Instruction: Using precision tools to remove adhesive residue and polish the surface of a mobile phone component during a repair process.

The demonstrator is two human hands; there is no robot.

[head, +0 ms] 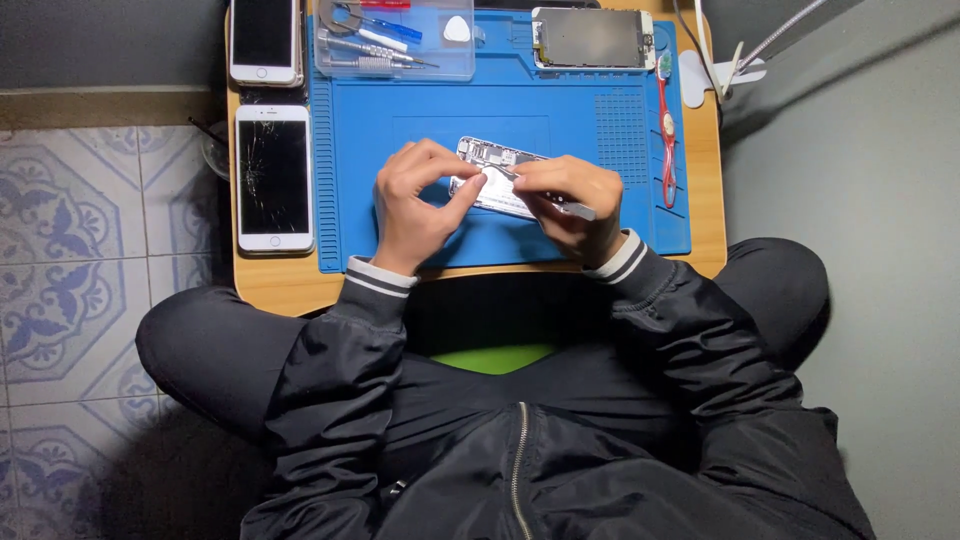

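Bare blue mat (420, 110) is left at twelve o'clock; passage is blocked by the cracked phone (273, 178) at nine and the red tool (666, 130) at three.

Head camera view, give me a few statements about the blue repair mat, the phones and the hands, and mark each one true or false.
1. The opened phone body lies on the blue rubber repair mat. True.
2. The left hand rests on the white phone with the cracked black screen. False: it is at the opened phone body; the cracked phone lies untouched left of the mat.
3. The right hand holds a thin metal tool at the opened phone body. True.
4. The clear plastic tray of small tools sits at the mat's near edge. False: it sits at the far edge.
5. The detached screen panel lies on the tiled floor. False: it lies at the mat's far right corner.
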